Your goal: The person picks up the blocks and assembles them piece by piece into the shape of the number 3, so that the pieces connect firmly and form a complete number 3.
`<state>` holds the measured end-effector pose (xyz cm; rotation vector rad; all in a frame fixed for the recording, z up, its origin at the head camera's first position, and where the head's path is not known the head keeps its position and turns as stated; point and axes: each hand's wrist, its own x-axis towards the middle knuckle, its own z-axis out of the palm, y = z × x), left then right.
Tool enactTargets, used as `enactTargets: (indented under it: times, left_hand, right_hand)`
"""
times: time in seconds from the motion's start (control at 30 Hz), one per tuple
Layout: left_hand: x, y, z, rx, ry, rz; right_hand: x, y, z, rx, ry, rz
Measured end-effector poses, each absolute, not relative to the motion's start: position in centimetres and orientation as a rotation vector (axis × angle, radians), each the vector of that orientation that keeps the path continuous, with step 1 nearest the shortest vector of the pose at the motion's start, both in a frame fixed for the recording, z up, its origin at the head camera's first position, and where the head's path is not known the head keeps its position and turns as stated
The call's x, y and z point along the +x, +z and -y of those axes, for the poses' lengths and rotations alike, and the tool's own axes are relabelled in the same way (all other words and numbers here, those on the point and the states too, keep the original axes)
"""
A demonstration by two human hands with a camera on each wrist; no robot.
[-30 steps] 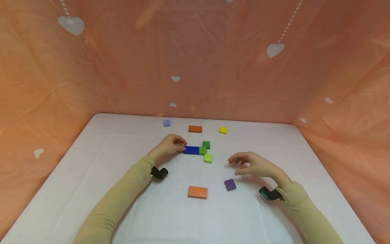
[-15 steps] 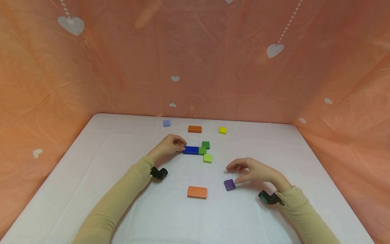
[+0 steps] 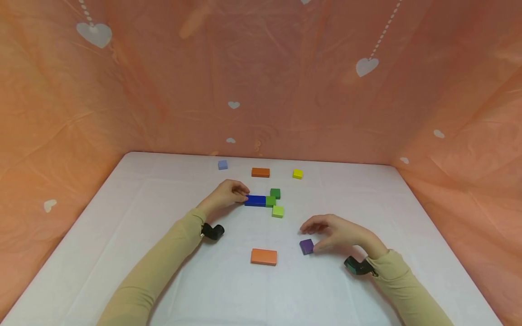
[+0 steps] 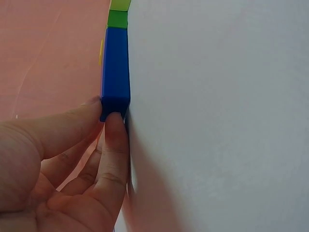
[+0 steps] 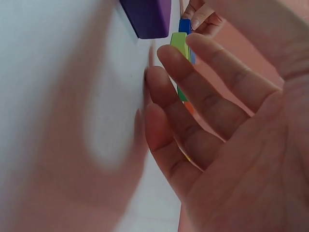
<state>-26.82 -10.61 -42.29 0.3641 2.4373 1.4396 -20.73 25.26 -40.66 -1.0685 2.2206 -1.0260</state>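
My left hand (image 3: 226, 194) is at the left end of a dark blue rectangular block (image 3: 255, 200). In the left wrist view, the thumb and a finger pinch that end of the blue block (image 4: 117, 65). A mid-green block (image 3: 271, 201) adjoins its right end, with a dark green block (image 3: 275, 194) behind and a lime block (image 3: 277, 211) in front. Beside a purple block (image 3: 306, 246), my right hand (image 3: 342, 232) has its thumb at the right side; contact is hard to tell. In the right wrist view, the purple block (image 5: 149, 17) stands apart from the loosely bent fingers (image 5: 166, 92).
An orange block (image 3: 263, 256) lies near the front of the white table (image 3: 220, 290). Along the back are a light blue block (image 3: 222, 165), a darker orange block (image 3: 260, 172) and a yellow block (image 3: 297, 174). Orange cloth (image 3: 265, 81) hangs behind and at the sides.
My right hand has come down and toward the front, bringing its thumb to the purple block. The left hand stays at the blue block, and the blocks have not visibly moved.
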Motion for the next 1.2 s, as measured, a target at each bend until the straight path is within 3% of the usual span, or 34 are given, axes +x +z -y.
enactTargets:
  times: [1.2]
  left_hand:
    - [-26.79,-42.10,10.68,0.384,1.444,-2.443]
  right_hand:
    - [-20.31,-40.77,-24.54,-1.121,-0.985,-2.163]
